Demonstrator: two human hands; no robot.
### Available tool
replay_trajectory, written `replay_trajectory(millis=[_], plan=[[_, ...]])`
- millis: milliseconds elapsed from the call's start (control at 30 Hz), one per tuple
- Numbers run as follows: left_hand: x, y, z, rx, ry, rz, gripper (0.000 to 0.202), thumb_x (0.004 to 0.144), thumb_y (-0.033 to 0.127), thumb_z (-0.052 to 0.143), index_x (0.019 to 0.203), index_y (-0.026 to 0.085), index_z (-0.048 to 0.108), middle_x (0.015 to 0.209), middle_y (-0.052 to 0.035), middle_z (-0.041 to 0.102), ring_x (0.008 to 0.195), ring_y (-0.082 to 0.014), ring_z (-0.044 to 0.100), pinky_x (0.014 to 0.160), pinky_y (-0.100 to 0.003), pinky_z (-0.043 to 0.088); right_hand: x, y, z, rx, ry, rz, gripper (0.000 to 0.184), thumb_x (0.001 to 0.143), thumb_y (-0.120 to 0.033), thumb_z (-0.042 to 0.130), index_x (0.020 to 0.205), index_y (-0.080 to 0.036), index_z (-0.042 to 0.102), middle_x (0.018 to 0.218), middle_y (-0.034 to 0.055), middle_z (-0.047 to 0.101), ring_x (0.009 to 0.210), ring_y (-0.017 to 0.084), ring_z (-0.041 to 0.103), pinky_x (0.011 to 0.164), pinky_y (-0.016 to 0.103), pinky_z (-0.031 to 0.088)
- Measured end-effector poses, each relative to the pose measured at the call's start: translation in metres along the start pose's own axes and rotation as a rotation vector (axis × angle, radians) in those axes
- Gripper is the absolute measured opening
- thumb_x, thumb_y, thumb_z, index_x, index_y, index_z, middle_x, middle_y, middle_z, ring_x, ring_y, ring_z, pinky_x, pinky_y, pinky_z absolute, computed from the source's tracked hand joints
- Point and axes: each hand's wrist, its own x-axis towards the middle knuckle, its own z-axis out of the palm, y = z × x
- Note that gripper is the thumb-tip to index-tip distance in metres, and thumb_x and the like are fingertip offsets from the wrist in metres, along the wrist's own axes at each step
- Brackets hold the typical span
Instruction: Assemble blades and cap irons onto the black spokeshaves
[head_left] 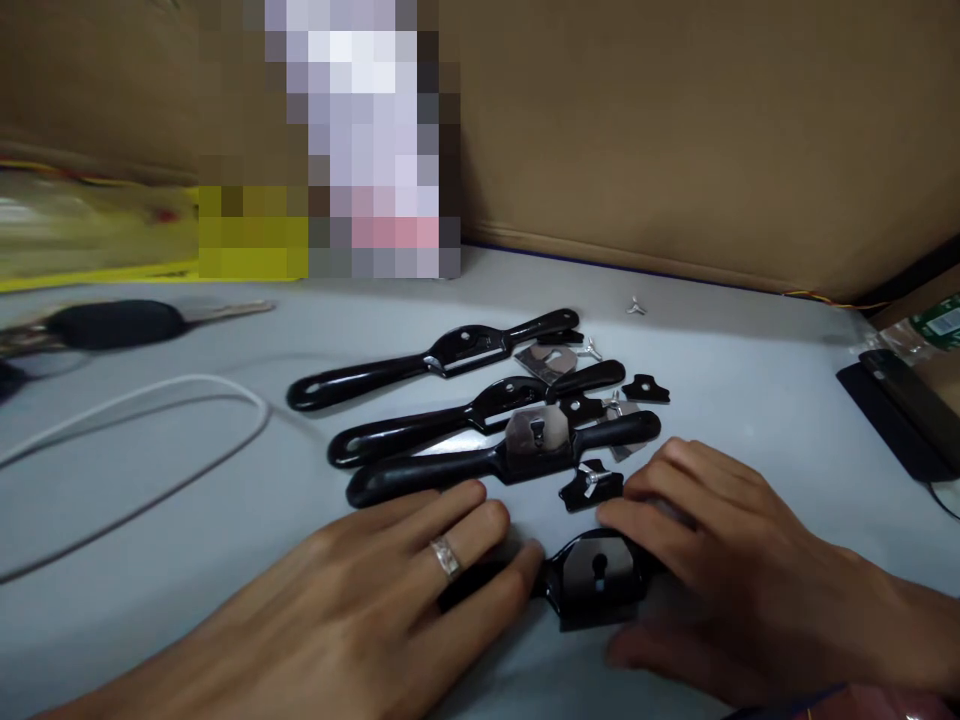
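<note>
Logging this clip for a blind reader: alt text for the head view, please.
Both hands, left hand and right hand, rest on a black spokeshave lying on a grey table; three more spokeshaves and loose wing screws lie behind.

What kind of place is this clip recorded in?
Probably a small assembly or packing workbench: a pale grey tabletop holds several black metal spokeshave bodies with loose blades and caps, both hands rest on another, and brown cardboard sheets stand behind.

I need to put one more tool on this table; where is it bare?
Bare table lies right of the spokeshaves, short of the black tray. Another patch sits between the white cable and the left hand. Around the loose cap pieces and the right hand it is crowded.
</note>
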Motion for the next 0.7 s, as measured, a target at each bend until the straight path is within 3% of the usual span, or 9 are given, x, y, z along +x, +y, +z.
replay_trajectory(millis=[133, 300, 467, 533, 633, 700], plan=[[-0.001, -0.004, -0.007, -0.024, -0.071, 0.037, 0.055, 0.124, 0.002, 0.049, 0.157, 0.026, 0.085, 0.127, -0.0074, 0.084, 0.113, -0.024, 0.083, 0.1, -0.033, 0.072, 0.001, -0.005, 0.003, 0.033, -0.111, 0.005, 0.023, 0.12, -0.036, 0.089, 0.128, -0.014, 0.087, 0.113, 0.011, 0.086, 0.098, 0.029, 0.078, 0.092, 0.045, 0.071], [-0.002, -0.011, -0.02, 0.023, -0.131, 0.028, 0.058, 0.127, 0.006, 0.05, 0.172, 0.027, 0.079, 0.128, -0.0079, 0.086, 0.116, -0.0234, 0.086, 0.102, -0.032, 0.073, 0.005, -0.006, 0.011, -0.018, -0.098, 0.047, 0.011, 0.12, -0.024, 0.078, 0.123, -0.017, 0.086, 0.113, 0.0123, 0.086, 0.098, 0.032, 0.078, 0.09, 0.046, 0.069], [0.004, -0.019, -0.019, 0.004, -0.099, 0.057, 0.06, 0.126, 0.007, 0.044, 0.172, 0.026, 0.078, 0.123, -0.0063, 0.084, 0.103, -0.0214, 0.083, 0.09, -0.029, 0.071, 0.006, -0.005, 0.015, -0.057, -0.094, 0.044, 0.016, 0.124, -0.029, 0.082, 0.129, -0.015, 0.087, 0.112, 0.0122, 0.086, 0.102, 0.031, 0.078, 0.091, 0.044, 0.069], [0.01, -0.02, -0.019, 0.009, -0.096, 0.054, 0.057, 0.125, 0.007, 0.046, 0.166, 0.026, 0.081, 0.118, -0.0061, 0.083, 0.101, -0.0222, 0.082, 0.09, -0.03, 0.072, 0.004, -0.003, 0.013, -0.075, -0.076, -0.008, 0.03, 0.126, -0.039, 0.084, 0.137, -0.012, 0.088, 0.113, 0.0132, 0.087, 0.102, 0.031, 0.078, 0.092, 0.045, 0.069], [0.019, -0.016, -0.023, 0.059, -0.147, 0.07, 0.053, 0.122, 0.003, 0.048, 0.156, 0.023, 0.082, 0.116, -0.0073, 0.082, 0.101, -0.0226, 0.082, 0.086, -0.029, 0.071, 0.001, 0.003, 0.01, -0.069, 0.037, -0.066, 0.054, 0.133, -0.057, 0.075, 0.148, -0.007, 0.086, 0.115, 0.0161, 0.089, 0.102, 0.033, 0.079, 0.09, 0.048, 0.071], [0.023, -0.012, -0.026, 0.086, -0.17, 0.083, 0.049, 0.121, 0.002, 0.05, 0.152, 0.022, 0.082, 0.114, -0.0073, 0.081, 0.1, -0.0225, 0.081, 0.085, -0.029, 0.071, 0.001, 0.012, 0.01, -0.056, 0.16, -0.02, 0.044, 0.138, -0.048, 0.065, 0.142, -0.011, 0.088, 0.111, 0.0139, 0.088, 0.097, 0.03, 0.079, 0.086, 0.045, 0.069]])
